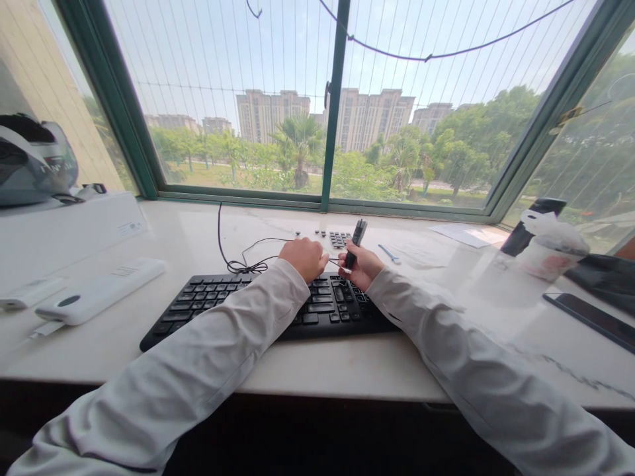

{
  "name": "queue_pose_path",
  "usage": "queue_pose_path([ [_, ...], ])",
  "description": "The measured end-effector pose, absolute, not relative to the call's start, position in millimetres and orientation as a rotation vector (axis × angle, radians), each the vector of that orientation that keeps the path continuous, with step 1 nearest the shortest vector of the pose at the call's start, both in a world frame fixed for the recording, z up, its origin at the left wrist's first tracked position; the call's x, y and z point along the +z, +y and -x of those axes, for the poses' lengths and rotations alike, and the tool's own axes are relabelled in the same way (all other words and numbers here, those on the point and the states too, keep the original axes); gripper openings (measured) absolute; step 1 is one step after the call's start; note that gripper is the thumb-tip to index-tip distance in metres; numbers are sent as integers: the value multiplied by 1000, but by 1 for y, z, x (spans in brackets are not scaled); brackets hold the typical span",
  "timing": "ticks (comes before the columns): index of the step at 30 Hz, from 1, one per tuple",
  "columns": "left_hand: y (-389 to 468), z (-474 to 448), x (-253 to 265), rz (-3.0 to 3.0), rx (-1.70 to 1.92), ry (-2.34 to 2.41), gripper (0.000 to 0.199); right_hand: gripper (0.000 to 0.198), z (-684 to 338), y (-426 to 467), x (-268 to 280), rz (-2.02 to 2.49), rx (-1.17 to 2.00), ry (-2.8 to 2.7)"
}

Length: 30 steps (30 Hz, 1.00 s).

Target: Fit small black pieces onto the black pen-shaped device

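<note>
A black keyboard (198, 301) lies on the white counter, and some switch spots at its right end look bare of keycaps. Over its upper right part, my left hand (303, 256) is closed, back of the hand up; what its fingers hold is hidden. Something thin spans the gap between the two hands, too small to name. My right hand (366, 266) is closed around a slim black stick-like device (356, 243), held upright, with small prongs at its top. Loose black keycaps (340, 239) lie in rows just behind the hands.
A black cable (245, 266) coils behind the keyboard. On the left are a white power bank (102, 291) and a helmet (34, 162) on a white box (74, 228). Rightward lie a blue stick (388, 252), papers (469, 234), a plastic-wrapped cup (546, 254) and a phone (592, 317).
</note>
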State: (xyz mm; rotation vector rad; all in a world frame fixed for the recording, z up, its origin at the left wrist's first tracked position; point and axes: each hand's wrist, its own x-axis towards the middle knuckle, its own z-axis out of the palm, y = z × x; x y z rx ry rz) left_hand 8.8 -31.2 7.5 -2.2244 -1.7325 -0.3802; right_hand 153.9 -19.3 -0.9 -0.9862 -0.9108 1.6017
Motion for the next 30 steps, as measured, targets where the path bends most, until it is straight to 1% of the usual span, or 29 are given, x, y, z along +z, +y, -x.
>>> queue_pose_path([
  [9, -33, -10, 10, 2224, -368, -1775, 46, 9, -152, -22, -3, 891, 1566, -953],
  [21, -34, -10, 10, 2226, -376, -1781, 46, 25, -150, -23, -4, 947, 1520, -983],
  [27, -35, -10, 10, 2227, -376, -1764, 46, 22, -150, -24, -2, 1019, 1489, -997],
  [30, -36, -10, 10, 2221, -372, -1766, 46, 25, -147, -23, -4, 1030, 1466, -999],
])
